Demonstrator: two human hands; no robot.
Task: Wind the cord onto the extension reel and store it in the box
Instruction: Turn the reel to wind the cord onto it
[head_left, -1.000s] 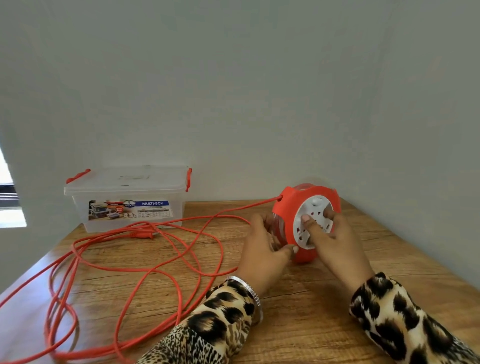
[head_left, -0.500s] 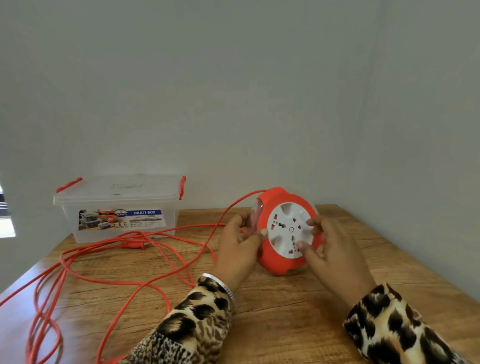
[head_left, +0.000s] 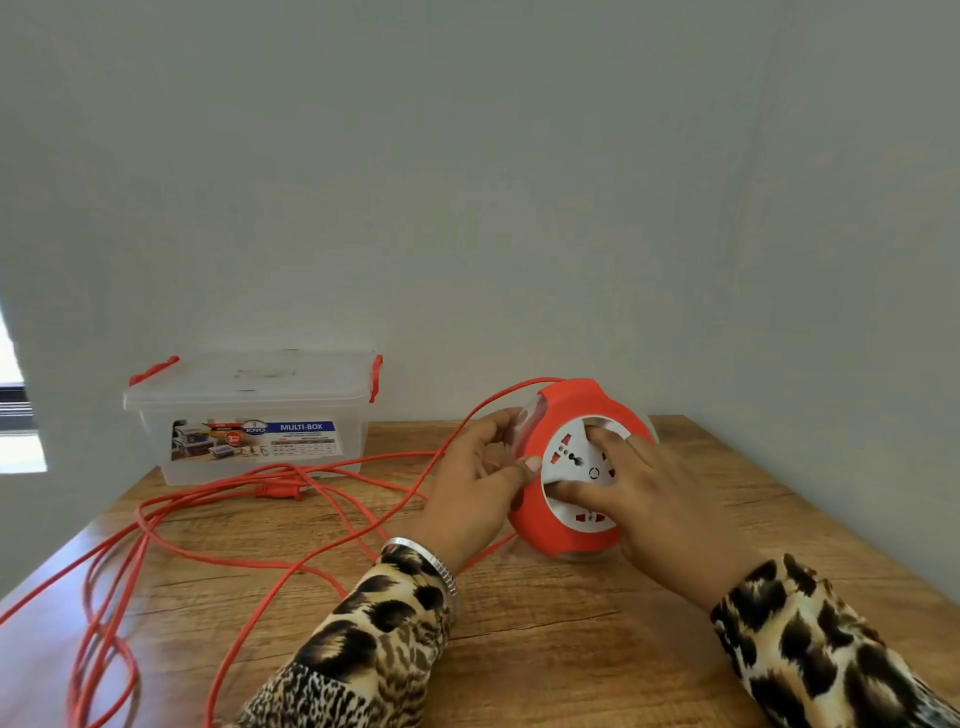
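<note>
The orange extension reel (head_left: 566, 530) stands on edge on the wooden table (head_left: 571, 649), its white socket face turned toward me. My left hand (head_left: 475, 493) grips the reel's left rim, thumb on the front edge. My right hand (head_left: 654, 499) lies over the white face with two fingers pressed into its recesses. The orange cord (head_left: 311, 525) leaves the top of the reel and sprawls in loose loops across the left half of the table; its plug (head_left: 278, 491) lies in front of the box. The clear plastic box (head_left: 254, 415) with red latches sits at the back left, lid closed.
Grey walls close in behind and on the right of the table. A bright window opening (head_left: 15, 415) is at the far left. Cord loops run off the table's left front edge.
The reel's socket face has turned further toward me and its disc has rotated. My right hand has moved from the rim onto the white face. The cord loops have shifted slightly.
</note>
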